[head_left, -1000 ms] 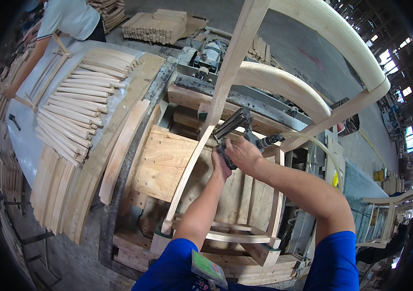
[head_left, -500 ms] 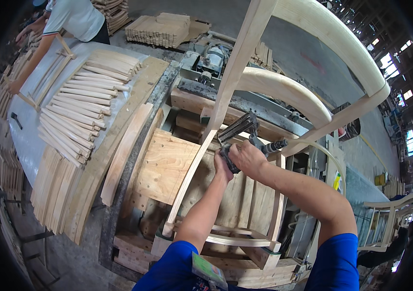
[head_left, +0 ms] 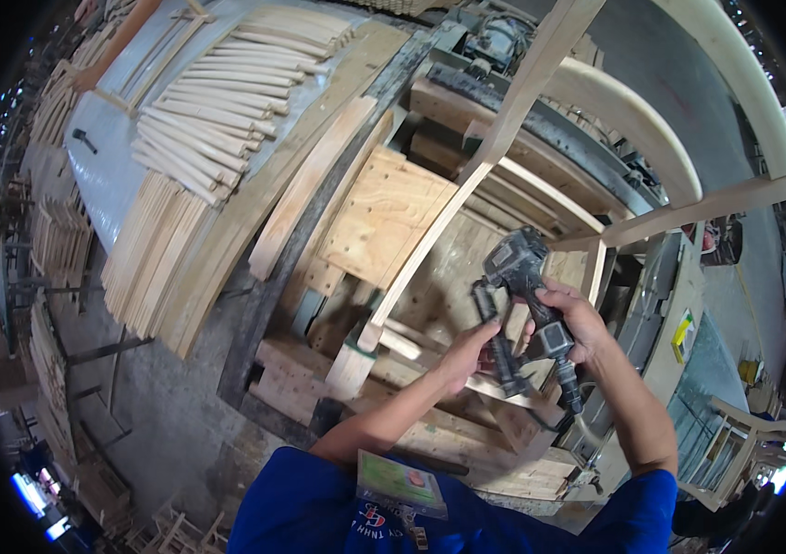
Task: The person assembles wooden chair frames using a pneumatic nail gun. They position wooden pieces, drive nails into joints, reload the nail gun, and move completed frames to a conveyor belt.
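A black pneumatic nail gun [head_left: 515, 260] is held over the near part of a wooden chair frame [head_left: 424, 245]. My right hand [head_left: 578, 321] is wrapped round its grip, above the air hose fitting. My left hand [head_left: 469, 356] is closed on the gun's long, narrow magazine [head_left: 498, 343]; some of its fingers are hidden behind it. The chair frame lies in a wooden jig [head_left: 411, 392], with its curved backrest rails [head_left: 638, 120] rising toward the far right.
Slender wooden spindles [head_left: 227, 102] and stacked flat slats [head_left: 157, 254] cover a bench at the left. A loose curved slat [head_left: 312, 189] lies along the jig's left side. Another person's arm [head_left: 116, 48] reaches in at the far left. A chair frame [head_left: 753, 439] stands at the right.
The nail gun has come nearer to me, turned so its head points away. My left hand has shifted to the magazine. The view has swung, moving the bench right and up.
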Tool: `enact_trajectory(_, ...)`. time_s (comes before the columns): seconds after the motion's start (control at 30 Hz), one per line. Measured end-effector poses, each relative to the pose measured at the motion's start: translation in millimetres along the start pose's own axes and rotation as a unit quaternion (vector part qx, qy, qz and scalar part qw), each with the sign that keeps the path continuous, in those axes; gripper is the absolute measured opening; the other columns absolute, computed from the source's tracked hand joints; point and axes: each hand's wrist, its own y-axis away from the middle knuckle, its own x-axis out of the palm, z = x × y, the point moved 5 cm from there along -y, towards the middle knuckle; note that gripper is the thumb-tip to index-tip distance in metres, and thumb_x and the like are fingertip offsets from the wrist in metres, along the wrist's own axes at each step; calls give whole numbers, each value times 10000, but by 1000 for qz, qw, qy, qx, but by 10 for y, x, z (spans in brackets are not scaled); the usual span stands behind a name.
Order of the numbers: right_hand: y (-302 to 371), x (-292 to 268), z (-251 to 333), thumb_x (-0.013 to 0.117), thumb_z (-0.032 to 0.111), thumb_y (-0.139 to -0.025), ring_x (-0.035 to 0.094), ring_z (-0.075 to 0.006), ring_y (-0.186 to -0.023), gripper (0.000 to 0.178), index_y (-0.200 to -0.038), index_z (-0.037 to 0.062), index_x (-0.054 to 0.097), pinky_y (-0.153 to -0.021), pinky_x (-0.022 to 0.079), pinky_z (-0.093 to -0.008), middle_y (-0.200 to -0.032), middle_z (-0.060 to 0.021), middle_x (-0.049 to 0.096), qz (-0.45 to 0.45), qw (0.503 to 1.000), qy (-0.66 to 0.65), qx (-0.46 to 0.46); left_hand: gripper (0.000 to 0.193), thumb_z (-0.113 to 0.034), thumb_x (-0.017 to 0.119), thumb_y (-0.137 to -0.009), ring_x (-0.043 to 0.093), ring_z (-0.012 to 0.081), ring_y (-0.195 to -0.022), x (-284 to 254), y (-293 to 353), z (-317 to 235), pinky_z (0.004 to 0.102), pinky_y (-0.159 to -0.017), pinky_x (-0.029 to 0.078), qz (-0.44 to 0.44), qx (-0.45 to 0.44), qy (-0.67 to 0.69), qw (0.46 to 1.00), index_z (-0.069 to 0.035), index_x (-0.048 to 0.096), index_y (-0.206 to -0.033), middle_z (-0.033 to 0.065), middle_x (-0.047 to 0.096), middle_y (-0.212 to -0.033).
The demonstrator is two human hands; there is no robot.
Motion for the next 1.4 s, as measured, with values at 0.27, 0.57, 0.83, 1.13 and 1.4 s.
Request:
enact_trajectory(0.27,-378,444,-1159,432,253,-1097,668,-242,-748,451,-1421,-59,393,-735,615,-434,-1358,-354,549,85,878,-449,146,246,-283,690,-946,658,139,-654,-304,977,-205,317,-575,577,-131,112,202,964,-70,692,-1070,21,668,-776)
enact_trajectory(0.57,-704,451,-1259,393,226,-1105,659,-244,-772,437,-1418,-78,362,-761,604,-454,-1334,-388,532,96,864,-456,191,202,-221,683,-926,640,162,-641,-445,962,-263,333,-582,579,-199,112,238,944,-50,670,-1031,40,646,-773)
enact_trajectory(0.83,-667,451,-1281,412,247,-1095,645,-237,-756,475,-1451,-60,351,-739,590,-423,-1289,-361,557,91,843,-484,215,194,-215,696,-917,631,145,-657,-325,1012,-299,311,-580,555,-212,121,230,942,-50,668,-1017,41,640,-771)
enact_trajectory(1.13,-607,399,-1318,425,232,-1091,680,-258,-772,442,-1416,-64,390,-753,614,-440,-1253,-330,602,101,865,-456,183,218,-244,716,-895,620,145,-607,-265,1046,-312,315,-543,557,-207,93,201,953,-71,663,-1017,31,636,-750)
enact_trajectory(1.4,-484,-278,-976,576,339,-1053,704,-243,-799,483,-1301,-75,559,-733,613,-384,-1084,-203,688,-71,994,56,61,240,-289,646,-972,664,159,-600,7,395,-491,297,-551,539,-151,104,-279,942,-51,679,-987,63,675,-713)
